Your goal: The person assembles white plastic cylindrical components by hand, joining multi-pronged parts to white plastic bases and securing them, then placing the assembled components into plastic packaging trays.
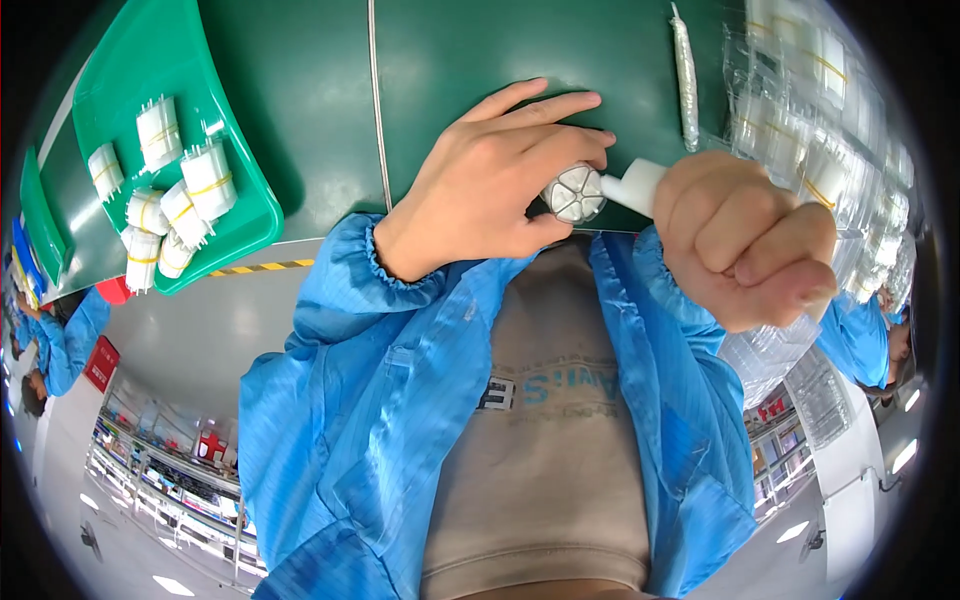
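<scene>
My left hand (pixel 490 170) grips a round white piece (pixel 576 194) between thumb and fingers. Its end face is divided into several wedge-shaped segments by dark lines, and some of its fingers reach out above it. My right hand (pixel 745 235) is wrapped in a fist around a white cylindrical tool (pixel 638 187). The tool's narrow tip meets the right edge of the round piece; whether it presses in or only touches, I cannot tell. Most of the tool's body is hidden inside the fist. Both hands are over the near edge of the green table (pixel 480 50).
At the left, a green tray (pixel 225 90) holds several bundles of white tubular parts (pixel 208 180) with yellow bands. A slim pen-like stick (pixel 686 85) in a wrinkled wrap lies at upper right. Clear plastic trays (pixel 770 130) are piled along the right. Other people in blue are at both sides.
</scene>
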`<control>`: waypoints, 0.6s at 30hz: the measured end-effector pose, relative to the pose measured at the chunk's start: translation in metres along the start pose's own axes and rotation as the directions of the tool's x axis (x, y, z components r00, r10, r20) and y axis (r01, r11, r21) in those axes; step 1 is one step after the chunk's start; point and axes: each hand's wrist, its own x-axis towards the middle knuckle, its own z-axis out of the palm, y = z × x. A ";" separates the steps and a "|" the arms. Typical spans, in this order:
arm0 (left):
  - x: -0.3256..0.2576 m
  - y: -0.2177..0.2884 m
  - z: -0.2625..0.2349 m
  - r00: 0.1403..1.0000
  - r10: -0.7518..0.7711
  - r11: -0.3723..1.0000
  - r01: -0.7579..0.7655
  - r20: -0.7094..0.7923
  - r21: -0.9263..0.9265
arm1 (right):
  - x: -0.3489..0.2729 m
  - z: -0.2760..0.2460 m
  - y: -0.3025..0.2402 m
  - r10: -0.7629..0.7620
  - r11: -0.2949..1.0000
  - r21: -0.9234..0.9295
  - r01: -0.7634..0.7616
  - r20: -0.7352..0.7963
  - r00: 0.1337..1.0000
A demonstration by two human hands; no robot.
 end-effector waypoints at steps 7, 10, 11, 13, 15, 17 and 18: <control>-0.002 -0.002 0.002 1.000 0.015 1.000 -0.015 -0.016 0.022 | 0.010 -0.005 0.002 0.129 0.989 0.039 -0.140 0.209 0.969; -0.002 -0.001 0.002 1.000 0.009 1.000 -0.009 -0.027 0.004 | 0.009 -0.005 -0.002 0.283 0.959 -0.073 -0.273 0.206 0.937; -0.002 -0.001 0.002 0.999 0.005 1.000 -0.005 -0.034 0.004 | 0.005 -0.002 0.001 0.198 0.979 0.016 -0.202 0.139 0.970; -0.002 -0.002 0.003 1.000 0.009 1.000 -0.009 -0.021 -0.012 | 0.007 -0.002 -0.002 0.152 0.985 0.059 -0.160 0.115 0.982; -0.002 -0.001 0.002 0.999 0.011 1.000 -0.011 -0.031 -0.010 | 0.003 0.000 0.000 0.161 0.986 0.019 -0.164 0.110 0.981; -0.003 -0.001 0.002 0.999 0.015 1.000 -0.015 -0.038 -0.006 | 0.002 0.002 0.000 0.168 0.986 -0.021 -0.166 0.103 0.980; -0.003 -0.002 0.002 0.999 0.014 1.000 -0.014 -0.038 -0.008 | 0.002 0.003 -0.002 0.171 0.985 -0.058 -0.165 0.129 0.977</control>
